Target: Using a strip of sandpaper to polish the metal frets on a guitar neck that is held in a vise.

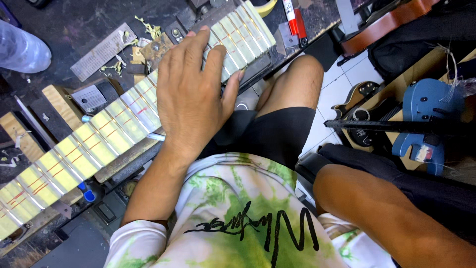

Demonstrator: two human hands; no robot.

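A guitar neck (74,154) lies slanted across the dark workbench, its fretboard covered in pale yellow tape strips between the frets. My left hand (191,94) lies palm-down over the upper part of the neck, fingers curled over the far edge and thumb on the near edge. A small silvery tip (155,136) pokes out beside the wrist; what it belongs to is hidden. My right forearm (391,213) runs off the lower right, so the right hand is out of view.
A clear plastic bottle (20,49), a steel ruler (101,52), wood blocks (62,104) and wood shavings lie on the bench. A red and white tool (293,19) sits at the top. A blue guitar body (426,111) and a dark one (354,99) stand at right.
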